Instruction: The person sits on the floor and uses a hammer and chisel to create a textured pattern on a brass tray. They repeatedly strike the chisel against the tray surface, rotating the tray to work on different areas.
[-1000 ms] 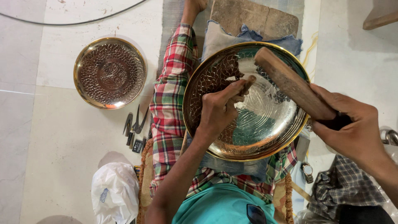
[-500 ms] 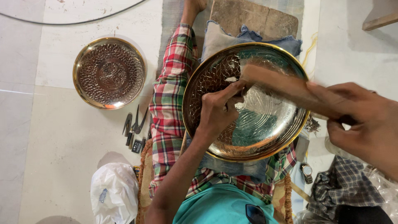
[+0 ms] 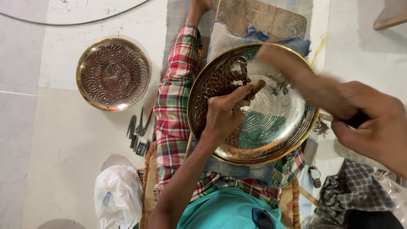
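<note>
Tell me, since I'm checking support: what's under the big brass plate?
Under the brass plate lie a checked-cloth lap and grey cloth pad; the plate hides the rest.

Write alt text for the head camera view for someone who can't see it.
Seen from above, a seated person's left hand holds a small punch tool against a large brass plate on their lap, while the right hand grips a motion-blurred wooden mallet over it. A second patterned brass plate, small metal tools and a white plastic bag lie on the pale floor.

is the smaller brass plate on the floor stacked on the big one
No, the smaller plate lies apart on the floor, left of the big plate.
</note>
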